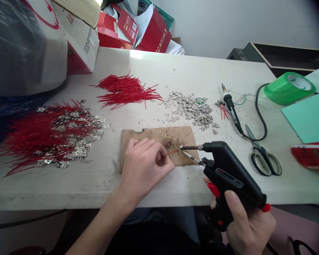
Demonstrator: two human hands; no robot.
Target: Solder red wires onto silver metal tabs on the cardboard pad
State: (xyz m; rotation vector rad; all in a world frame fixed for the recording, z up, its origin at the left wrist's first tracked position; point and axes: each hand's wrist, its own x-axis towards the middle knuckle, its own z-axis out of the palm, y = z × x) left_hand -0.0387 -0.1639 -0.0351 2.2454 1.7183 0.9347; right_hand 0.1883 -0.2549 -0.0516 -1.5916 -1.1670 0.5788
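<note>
Between the thumb and forefinger of my left hand [146,164] is pinched a thin red wire [172,152]. Its far end meets a small metal terminal at the tip of a black soldering gun [230,170]. My right hand [248,226] is wrapped round the gun's grip, near its red trigger [214,189]. Both the hot tip and the thin solder feed tube converge over a scorched piece of cardboard [133,136]. Part of that cardboard lies hidden under my left hand.
Red wires with metal tabs [50,134] are heaped at left, plain red wires [129,90] behind. Loose metal terminals [188,108] lie beyond the cardboard. To the right are a soldering iron [232,111], scissors [262,156] and green tape [289,88]. Boxes [81,42] stand at back left.
</note>
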